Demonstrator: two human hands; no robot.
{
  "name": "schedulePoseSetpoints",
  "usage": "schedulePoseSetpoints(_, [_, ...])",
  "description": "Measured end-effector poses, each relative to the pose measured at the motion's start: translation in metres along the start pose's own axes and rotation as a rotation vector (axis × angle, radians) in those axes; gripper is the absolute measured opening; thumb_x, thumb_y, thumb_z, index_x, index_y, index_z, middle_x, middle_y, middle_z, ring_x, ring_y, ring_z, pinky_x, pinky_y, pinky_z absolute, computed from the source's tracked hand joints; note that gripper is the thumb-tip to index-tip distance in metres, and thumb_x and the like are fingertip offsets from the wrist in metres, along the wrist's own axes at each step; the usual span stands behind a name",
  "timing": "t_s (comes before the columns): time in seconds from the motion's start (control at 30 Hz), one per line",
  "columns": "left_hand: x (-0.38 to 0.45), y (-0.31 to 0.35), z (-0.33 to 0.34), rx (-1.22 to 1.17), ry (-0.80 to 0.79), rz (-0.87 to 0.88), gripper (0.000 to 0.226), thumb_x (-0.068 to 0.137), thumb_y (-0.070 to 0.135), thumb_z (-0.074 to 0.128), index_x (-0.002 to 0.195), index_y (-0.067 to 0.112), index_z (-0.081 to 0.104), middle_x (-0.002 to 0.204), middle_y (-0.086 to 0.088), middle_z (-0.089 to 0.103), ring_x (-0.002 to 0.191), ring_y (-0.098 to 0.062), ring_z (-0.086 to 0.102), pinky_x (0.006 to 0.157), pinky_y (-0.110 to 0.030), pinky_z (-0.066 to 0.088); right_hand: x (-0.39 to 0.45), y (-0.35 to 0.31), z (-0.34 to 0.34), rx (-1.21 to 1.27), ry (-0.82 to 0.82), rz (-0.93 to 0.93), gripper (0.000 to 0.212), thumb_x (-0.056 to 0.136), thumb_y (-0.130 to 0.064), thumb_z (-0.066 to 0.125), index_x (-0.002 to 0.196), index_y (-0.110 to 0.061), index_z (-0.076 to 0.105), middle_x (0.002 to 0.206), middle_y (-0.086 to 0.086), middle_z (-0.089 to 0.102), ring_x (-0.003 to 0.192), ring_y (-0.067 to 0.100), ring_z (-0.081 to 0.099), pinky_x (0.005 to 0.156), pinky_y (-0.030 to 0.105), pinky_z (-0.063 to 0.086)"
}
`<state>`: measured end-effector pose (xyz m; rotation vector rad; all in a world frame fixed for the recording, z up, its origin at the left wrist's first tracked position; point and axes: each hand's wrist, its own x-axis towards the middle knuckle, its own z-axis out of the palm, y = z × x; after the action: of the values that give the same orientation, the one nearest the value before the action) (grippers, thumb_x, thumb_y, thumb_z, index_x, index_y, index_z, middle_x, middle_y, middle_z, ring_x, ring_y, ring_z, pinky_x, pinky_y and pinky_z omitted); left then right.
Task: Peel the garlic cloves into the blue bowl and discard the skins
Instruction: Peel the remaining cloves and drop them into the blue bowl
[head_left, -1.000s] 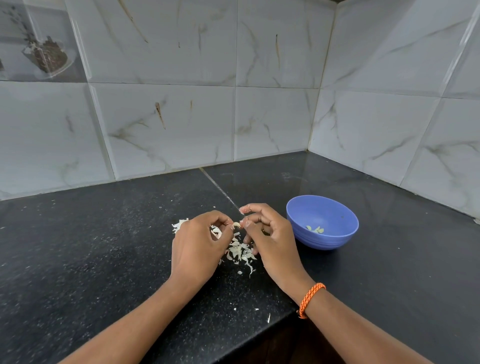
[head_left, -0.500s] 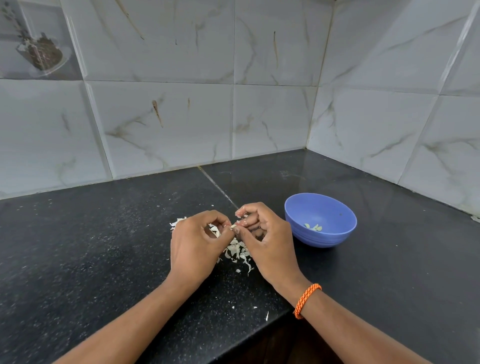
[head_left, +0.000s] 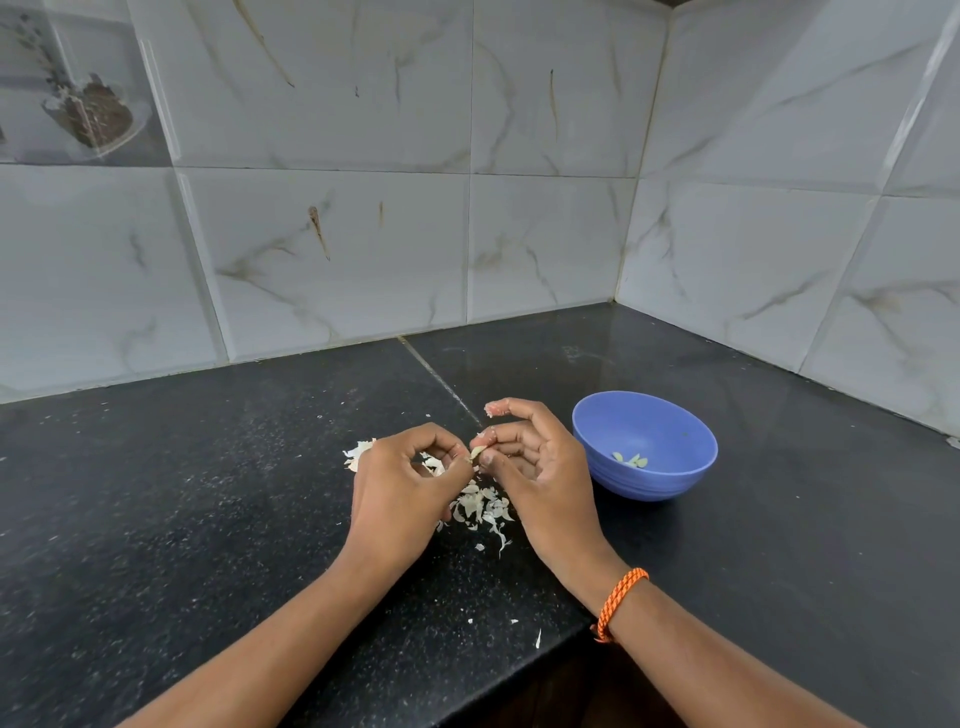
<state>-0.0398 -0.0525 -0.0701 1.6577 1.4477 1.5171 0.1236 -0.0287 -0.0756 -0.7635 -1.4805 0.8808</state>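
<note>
From the camera on your head, your two hands met just left of the blue bowl (head_left: 644, 446). Your left hand (head_left: 400, 488) had its fingers curled in, and its thumb and first finger pinched the garlic clove (head_left: 477, 453). Your right hand (head_left: 540, 467) pinched the same clove from the bowl side, thumb against a bent finger. One finger of that hand stuck up higher, with a bit of skin on its tip.

The clove was tiny and sat right between your two thumbs, above the pile of skins (head_left: 480, 506). I could not tell which way its long side pointed; your fingers hid most of it.

The bowl stood on the black counter (head_left: 208, 493), near your right hand but not touching it. A few peeled cloves (head_left: 631, 460) lay at the bottom of the bowl. The skins lay on the counter left of the bowl, under and between your hands. More skins peeked out past your left hand, farther from the bowl.

I think you were mid-peel. Your right hand was the nearer one to the bowl, so it had the short trip to drop the clove in.
</note>
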Motion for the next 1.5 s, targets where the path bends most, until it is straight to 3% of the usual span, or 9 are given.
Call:
schedulePoseSetpoints(0.17, [-0.0010,-0.0030,0.0008,0.068,-0.020,0.038,0.013,0.095,0.026,0.077,0.082,0.031,0.075,0.063,0.000,0.072,0.045,-0.020,0.066,0.063,-0.045,0.061,0.0001,-0.0008,-0.0008,0.025,0.021,0.007,0.041,0.093,0.006,0.075,0.126,-0.016,0.065,0.099,0.007,0.079,0.096,0.024,0.076,0.085,0.032,0.062])
schedulePoseSetpoints(0.27, [-0.0024,-0.0024,0.0022,0.083,-0.031,0.027,0.012,0.097,0.027,0.075,0.088,0.034,0.077,0.072,0.006,0.076,0.049,-0.015,0.071,0.066,-0.045,0.062,0.0001,0.0005,-0.0006,-0.046,0.032,-0.010,0.040,0.093,0.003,0.075,0.124,-0.020,0.066,0.098,0.003,0.078,0.092,0.023,0.074,0.084,0.041,0.064])
schedulePoseSetpoints(0.47, [-0.0025,0.0028,0.0021,0.025,-0.069,-0.039,0.010,0.099,0.036,0.078,0.091,0.032,0.083,0.084,0.009,0.081,0.050,-0.023,0.072,0.055,-0.030,0.052,-0.0003,0.0004,-0.0010,-0.085,0.064,-0.020,0.041,0.091,0.003,0.075,0.121,-0.024,0.067,0.095,0.000,0.077,0.090,0.025,0.073,0.082,0.051,0.064])
schedulePoseSetpoints(0.57, [-0.0008,0.0021,0.0019,-0.062,-0.076,-0.089,0.011,0.097,0.031,0.081,0.088,0.028,0.085,0.081,0.003,0.081,0.051,-0.032,0.071,0.052,-0.029,0.047,-0.0007,-0.0004,-0.0013,-0.087,0.069,-0.017,0.039,0.091,0.002,0.076,0.121,-0.022,0.067,0.094,0.001,0.078,0.088,0.025,0.074,0.081,0.049,0.065])
schedulePoseSetpoints(0.8, [-0.0017,0.0037,0.0019,-0.104,-0.060,-0.095,0.013,0.094,0.032,0.084,0.086,0.023,0.083,0.080,0.002,0.080,0.048,-0.031,0.069,0.052,-0.034,0.046,-0.0004,-0.0010,-0.0002,-0.112,0.095,0.000,0.040,0.091,0.000,0.077,0.120,-0.026,0.068,0.094,-0.001,0.077,0.085,0.020,0.073,0.078,0.050,0.065])
schedulePoseSetpoints(1.0, [-0.0031,0.0038,0.0012,0.129,-0.006,0.009,0.012,0.095,0.032,0.082,0.083,0.033,0.080,0.068,0.015,0.075,0.045,-0.014,0.068,0.057,-0.041,0.062,-0.0015,-0.0025,0.0006,-0.135,0.090,-0.005,0.038,0.093,-0.001,0.076,0.122,-0.025,0.067,0.095,-0.004,0.078,0.090,0.019,0.076,0.077,0.039,0.064])
schedulePoseSetpoints(1.13, [-0.0063,0.0041,0.0022,0.337,0.051,0.120,0.010,0.092,0.043,0.081,0.083,0.039,0.078,0.067,0.032,0.068,0.047,-0.011,0.064,0.061,-0.037,0.058,-0.0010,-0.0028,0.0007,-0.158,0.097,-0.013,0.039,0.092,0.002,0.075,0.120,-0.024,0.067,0.090,-0.004,0.077,0.084,0.019,0.074,0.073,0.035,0.062])
schedulePoseSetpoints(1.33, [-0.0058,0.0032,0.0028,0.416,0.074,0.186,0.008,0.091,0.044,0.080,0.085,0.041,0.077,0.082,0.029,0.072,0.063,-0.002,0.065,0.060,-0.029,0.054,-0.0008,-0.0018,0.0009,-0.203,0.095,-0.047,0.036,0.090,-0.002,0.077,0.112,-0.027,0.066,0.085,-0.004,0.073,0.066,0.032,0.055,0.064,0.047,0.053])
schedulePoseSetpoints(1.5, [-0.0053,0.0017,0.0018,0.304,0.060,0.145,0.003,0.092,0.037,0.082,0.091,0.040,0.081,0.071,0.031,0.071,0.053,-0.001,0.066,0.063,-0.030,0.057,0.0002,-0.0008,0.0007,-0.186,0.095,-0.046,0.033,0.088,-0.008,0.077,0.109,-0.030,0.063,0.083,0.000,0.072,0.061,0.021,0.046,0.061,0.045,0.047])
